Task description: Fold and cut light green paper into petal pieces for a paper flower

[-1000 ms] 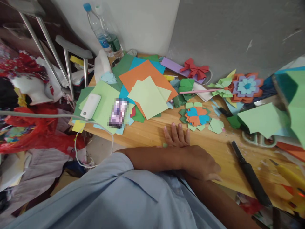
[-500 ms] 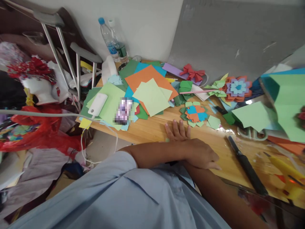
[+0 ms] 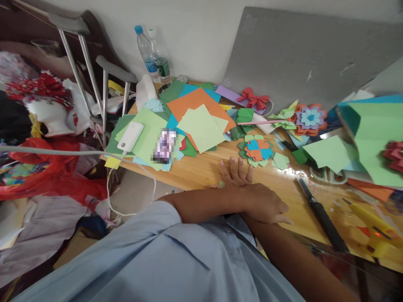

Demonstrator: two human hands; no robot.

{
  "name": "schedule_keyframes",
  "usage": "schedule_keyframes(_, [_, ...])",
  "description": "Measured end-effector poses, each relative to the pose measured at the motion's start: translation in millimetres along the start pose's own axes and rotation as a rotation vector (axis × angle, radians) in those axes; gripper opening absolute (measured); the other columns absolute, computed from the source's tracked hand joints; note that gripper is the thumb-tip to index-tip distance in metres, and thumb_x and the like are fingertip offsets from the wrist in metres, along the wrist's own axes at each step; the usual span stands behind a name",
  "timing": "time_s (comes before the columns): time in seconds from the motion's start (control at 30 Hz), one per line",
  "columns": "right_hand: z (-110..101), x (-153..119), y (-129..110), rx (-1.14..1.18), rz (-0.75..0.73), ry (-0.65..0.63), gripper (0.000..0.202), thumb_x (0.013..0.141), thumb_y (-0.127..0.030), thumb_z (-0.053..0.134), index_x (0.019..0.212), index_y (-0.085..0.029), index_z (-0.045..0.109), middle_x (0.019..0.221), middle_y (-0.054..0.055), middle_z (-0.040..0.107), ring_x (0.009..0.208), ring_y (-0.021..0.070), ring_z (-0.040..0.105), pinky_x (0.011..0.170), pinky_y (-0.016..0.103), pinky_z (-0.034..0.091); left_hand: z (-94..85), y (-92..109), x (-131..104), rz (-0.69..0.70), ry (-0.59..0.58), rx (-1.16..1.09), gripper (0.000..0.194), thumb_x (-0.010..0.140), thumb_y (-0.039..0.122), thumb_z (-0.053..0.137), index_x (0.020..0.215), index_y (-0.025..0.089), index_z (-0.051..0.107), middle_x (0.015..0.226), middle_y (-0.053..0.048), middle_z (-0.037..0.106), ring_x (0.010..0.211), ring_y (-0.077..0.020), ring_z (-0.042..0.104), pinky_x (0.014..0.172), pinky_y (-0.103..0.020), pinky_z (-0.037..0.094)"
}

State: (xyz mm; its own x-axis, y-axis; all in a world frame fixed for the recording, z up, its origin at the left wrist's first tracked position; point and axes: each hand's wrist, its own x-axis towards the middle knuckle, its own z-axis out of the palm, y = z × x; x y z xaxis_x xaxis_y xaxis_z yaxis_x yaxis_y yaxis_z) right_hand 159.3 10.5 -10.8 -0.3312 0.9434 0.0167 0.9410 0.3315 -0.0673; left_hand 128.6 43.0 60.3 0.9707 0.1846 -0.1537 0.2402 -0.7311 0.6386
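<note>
My arms are crossed over the table's near edge. My right hand [image 3: 236,173] lies palm down on the wooden table [image 3: 195,172] with its fingers spread, holding nothing. Across my right wrist rests my left hand [image 3: 267,204], its fingers curled under and its thumb pointing out to the right; no object shows in it. Just beyond my right hand lies a round paper piece [image 3: 258,150] in blue, orange and green. A small green paper scrap [image 3: 222,184] is beside my right hand. To the right lies a black-handled tool [image 3: 325,220].
Stacked coloured paper [image 3: 201,128], a white device [image 3: 130,136] and a blurred phone [image 3: 164,146] lie left. Behind stand two bottles [image 3: 162,63]; crutches [image 3: 116,69] stand at the left. Paper flowers [image 3: 311,117] and a yellow glue gun [image 3: 374,228] are on the right.
The view has shifted slightly, so objects on the right appear a little further left. More of the green scrap shows beside my right hand. Both hands keep their pose.
</note>
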Motion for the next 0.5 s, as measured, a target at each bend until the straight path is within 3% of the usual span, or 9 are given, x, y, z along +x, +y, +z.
schedule_keyframes(0.27, [9,-1,1,-0.009,-0.023,0.105,0.088,0.098,-0.057,0.061,0.172,-0.025,0.024,0.176,0.019,0.027,0.163,0.0467,0.021,0.124,0.075,0.018,3.0,1,-1,-0.036,0.009,-0.005,0.050,0.108,0.058,0.042,0.105,0.022,0.077,0.116,-0.009,0.079,0.101,-0.0283,0.075,0.079,-0.042,0.050])
schedule_keyframes(0.5, [15,2,3,0.038,-0.005,0.092,0.085,0.098,-0.061,0.059,0.170,-0.027,0.029,0.176,0.018,0.028,0.163,0.0460,0.024,0.126,0.075,0.016,8.6,-5,0,0.031,0.068,0.031,0.054,0.110,0.059,0.039,0.103,0.019,0.075,0.115,-0.010,0.080,0.100,-0.0276,0.075,0.076,-0.041,0.050])
